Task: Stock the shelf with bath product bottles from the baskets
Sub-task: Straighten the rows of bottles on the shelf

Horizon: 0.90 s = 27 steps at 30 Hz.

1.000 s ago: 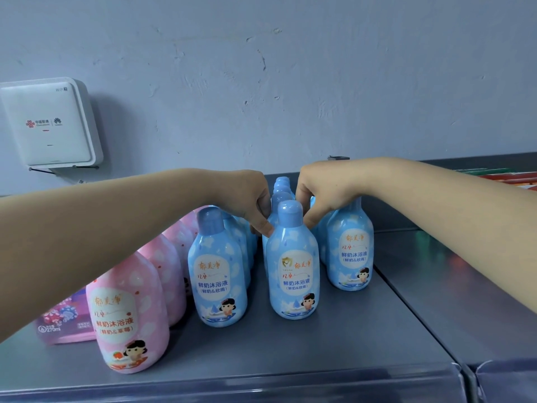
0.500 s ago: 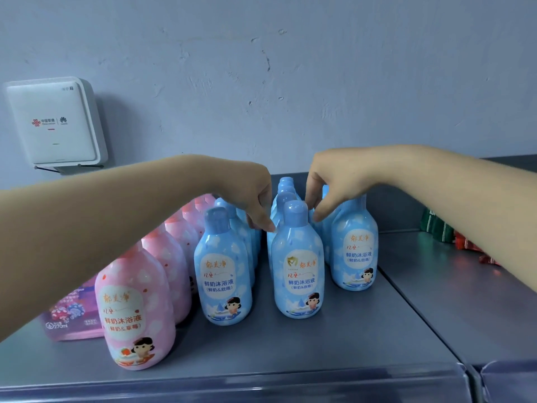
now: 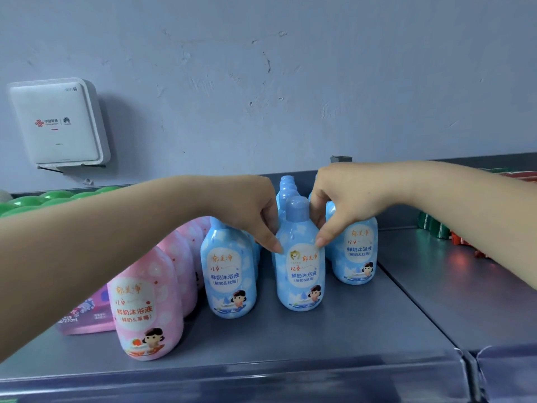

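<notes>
Grey metal shelf (image 3: 334, 341) under a scuffed pale wall, a white router box (image 3: 58, 122) mounted at ten o'clock. At centre a person's two hands close on the middle blue bottle (image 3: 300, 271), which stands upright at the front of its row, long axis vertical. The left hand (image 3: 250, 207) comes in from nine o'clock and the right hand (image 3: 340, 199) from three o'clock; each has curled fingers around the bottle's neck and shoulder and a thumb tip pressed to the top of the label. Both sit about equally near, the bottle directly between and below them. More blue bottles line up behind it toward twelve o'clock, with another blue row on either side and pink bottles (image 3: 151, 303) at eight o'clock. The bottles look like glossy, rounded plastic with smooth domed caps. Any nudge, judging by the tight rows, must run straight along the row.
</notes>
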Available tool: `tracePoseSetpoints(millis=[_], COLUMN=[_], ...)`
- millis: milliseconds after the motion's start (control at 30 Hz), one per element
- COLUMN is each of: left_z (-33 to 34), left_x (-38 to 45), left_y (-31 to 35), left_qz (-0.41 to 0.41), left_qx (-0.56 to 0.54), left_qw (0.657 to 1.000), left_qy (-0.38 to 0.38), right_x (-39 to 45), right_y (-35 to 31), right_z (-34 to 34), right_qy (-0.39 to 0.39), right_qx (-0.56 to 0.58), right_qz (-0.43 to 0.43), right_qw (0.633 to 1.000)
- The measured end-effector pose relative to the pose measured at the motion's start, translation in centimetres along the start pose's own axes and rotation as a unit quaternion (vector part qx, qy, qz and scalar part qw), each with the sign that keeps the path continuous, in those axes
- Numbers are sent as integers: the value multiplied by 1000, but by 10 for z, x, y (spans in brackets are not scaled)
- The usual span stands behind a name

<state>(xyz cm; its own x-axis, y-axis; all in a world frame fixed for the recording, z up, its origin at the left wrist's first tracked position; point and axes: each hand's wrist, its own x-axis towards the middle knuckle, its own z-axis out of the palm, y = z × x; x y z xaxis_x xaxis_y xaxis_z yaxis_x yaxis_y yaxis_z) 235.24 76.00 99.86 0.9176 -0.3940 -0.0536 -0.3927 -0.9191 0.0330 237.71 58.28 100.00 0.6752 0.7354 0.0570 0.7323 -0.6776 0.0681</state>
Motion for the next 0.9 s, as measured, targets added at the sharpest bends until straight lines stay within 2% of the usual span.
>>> tracePoseSetpoints(millis=[700,900], left_z=[-2,-19], left_x=[-9,-22], left_y=[2,11], left_qz=[-28,-57], left_qx=[-1,-3], left_qw=[1000,996], left_qy=[-7,72], right_x=[-1,-10], right_y=[-6,-5], right_z=[2,-6], right_qy=[3,30], right_qx=[-20,-13], right_qz=[16,40], right_qw=[1000,999])
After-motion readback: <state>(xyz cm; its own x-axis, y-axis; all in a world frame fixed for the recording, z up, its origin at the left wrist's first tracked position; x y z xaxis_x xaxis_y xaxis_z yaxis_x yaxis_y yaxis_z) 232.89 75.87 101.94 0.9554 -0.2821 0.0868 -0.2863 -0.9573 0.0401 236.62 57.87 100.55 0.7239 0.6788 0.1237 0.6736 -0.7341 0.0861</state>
